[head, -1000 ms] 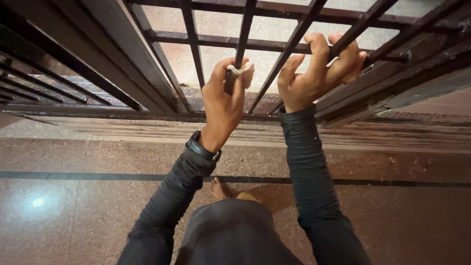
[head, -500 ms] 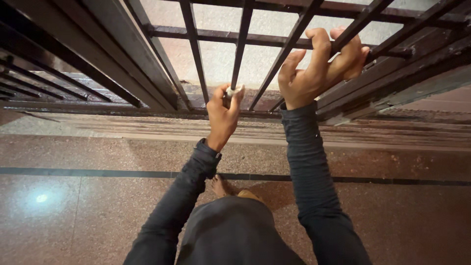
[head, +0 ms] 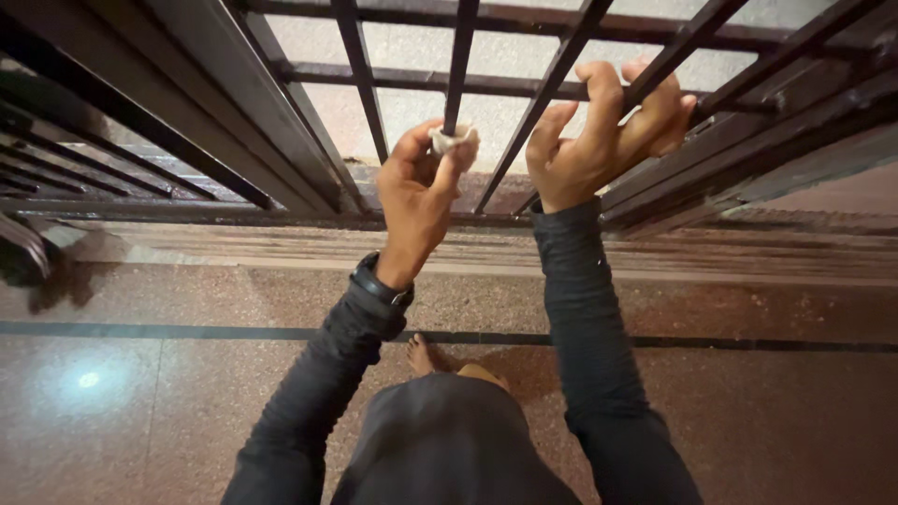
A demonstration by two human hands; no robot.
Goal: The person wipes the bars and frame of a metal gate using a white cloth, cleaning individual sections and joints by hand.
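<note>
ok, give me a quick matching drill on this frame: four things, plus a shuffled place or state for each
Things:
1. left hand
2. right hand
3. pale cloth
4. bare foot

Places or states:
A. on the polished stone floor, below the arms
B. fingers hooked over a slanted bar of the dark metal grille
C. bunched against an upright bar
D. pinching the cloth, a dark watch at its wrist

Pairs: 1-D, 2-B, 3-C, 4-A
</note>
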